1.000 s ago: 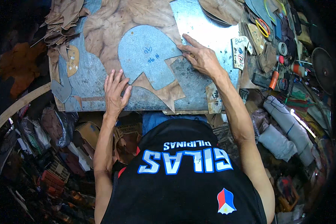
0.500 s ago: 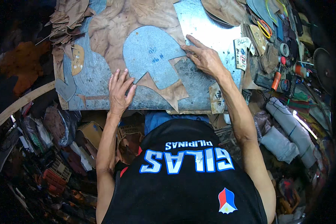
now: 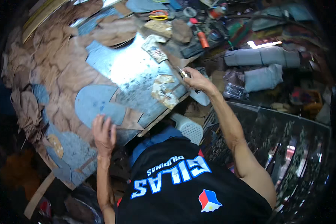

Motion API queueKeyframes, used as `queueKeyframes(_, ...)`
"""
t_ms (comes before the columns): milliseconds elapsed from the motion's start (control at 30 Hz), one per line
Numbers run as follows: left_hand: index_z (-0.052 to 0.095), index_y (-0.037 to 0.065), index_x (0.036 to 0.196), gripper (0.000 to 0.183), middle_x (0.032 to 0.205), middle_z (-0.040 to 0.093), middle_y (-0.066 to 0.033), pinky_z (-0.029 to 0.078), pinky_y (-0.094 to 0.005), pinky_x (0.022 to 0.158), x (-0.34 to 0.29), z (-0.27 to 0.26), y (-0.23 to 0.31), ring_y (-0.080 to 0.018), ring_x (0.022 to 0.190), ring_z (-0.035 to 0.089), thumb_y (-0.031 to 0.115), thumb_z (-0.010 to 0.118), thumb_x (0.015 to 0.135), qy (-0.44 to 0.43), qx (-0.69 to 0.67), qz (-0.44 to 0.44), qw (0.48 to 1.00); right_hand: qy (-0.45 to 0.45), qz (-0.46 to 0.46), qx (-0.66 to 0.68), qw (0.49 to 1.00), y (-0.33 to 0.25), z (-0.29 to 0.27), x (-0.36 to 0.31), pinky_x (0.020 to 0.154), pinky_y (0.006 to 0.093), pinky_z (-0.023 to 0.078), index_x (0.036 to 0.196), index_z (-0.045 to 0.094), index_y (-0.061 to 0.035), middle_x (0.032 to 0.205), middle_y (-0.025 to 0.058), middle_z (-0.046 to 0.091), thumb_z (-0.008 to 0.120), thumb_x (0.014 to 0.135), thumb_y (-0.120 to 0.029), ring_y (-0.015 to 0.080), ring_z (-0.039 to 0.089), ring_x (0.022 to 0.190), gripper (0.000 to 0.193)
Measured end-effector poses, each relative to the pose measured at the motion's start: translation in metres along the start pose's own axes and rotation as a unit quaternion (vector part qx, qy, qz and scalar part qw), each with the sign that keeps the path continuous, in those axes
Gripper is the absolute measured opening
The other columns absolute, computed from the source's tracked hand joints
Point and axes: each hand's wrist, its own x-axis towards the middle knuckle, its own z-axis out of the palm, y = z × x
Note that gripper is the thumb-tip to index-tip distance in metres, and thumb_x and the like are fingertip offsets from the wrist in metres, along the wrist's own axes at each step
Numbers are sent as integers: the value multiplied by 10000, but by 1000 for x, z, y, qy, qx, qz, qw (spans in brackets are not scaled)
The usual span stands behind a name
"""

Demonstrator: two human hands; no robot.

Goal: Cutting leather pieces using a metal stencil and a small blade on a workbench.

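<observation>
- Blue-grey pattern piece (image 3: 97,106), flat with a rounded lobe at one end, is lying on the metal-topped bench (image 3: 134,71), overlapping a tan leather sheet (image 3: 69,80).
- Left hand (image 3: 103,134) is pressing flat on the near edge of the pattern piece, fingers spread apart, palm down.
- Right hand (image 3: 196,80) is reaching off the right edge of the bench, fingers closed together on a small thin metal tool (image 3: 182,71); what kind of tool, cannot tell.
- A pointed tan leather offcut (image 3: 132,119) is lying just beside the left hand, partly under the pattern piece.
- A worn paper-covered block (image 3: 163,89) is sitting between the two hands at the bench edge.
- More tan leather scraps (image 3: 24,97) are crowding the left side of the bench.
- Clutter beyond the right hand: orange thread spool (image 3: 202,39), yellow-handled scissors (image 3: 158,15), grey rolled material (image 3: 263,58).
</observation>
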Motion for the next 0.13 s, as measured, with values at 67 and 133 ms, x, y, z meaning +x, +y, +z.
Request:
queueKeyframes(67, 624, 38, 1191, 384, 1296, 565, -194, 393, -528, 1069, 0, 16, 19, -418, 1253, 510, 101, 734, 829, -32, -43, 60, 997, 96, 32, 142, 985, 22, -17, -19, 534, 281, 500, 1401, 513, -34, 881, 72, 653, 609, 918, -117, 130, 599, 629, 500)
queueKeyframes(133, 619, 55, 1202, 394, 1326, 549, -187, 378, -536, 1088, 3, 23, 28, -413, 1279, 490, 124, 739, 834, -65, -42, 92, 993, 160, 26, 209, 964, 49, -28, -23, 505, 256, 504, 1433, 502, -79, 899, 65, 657, 619, 914, -78, 104, 606, 621, 532)
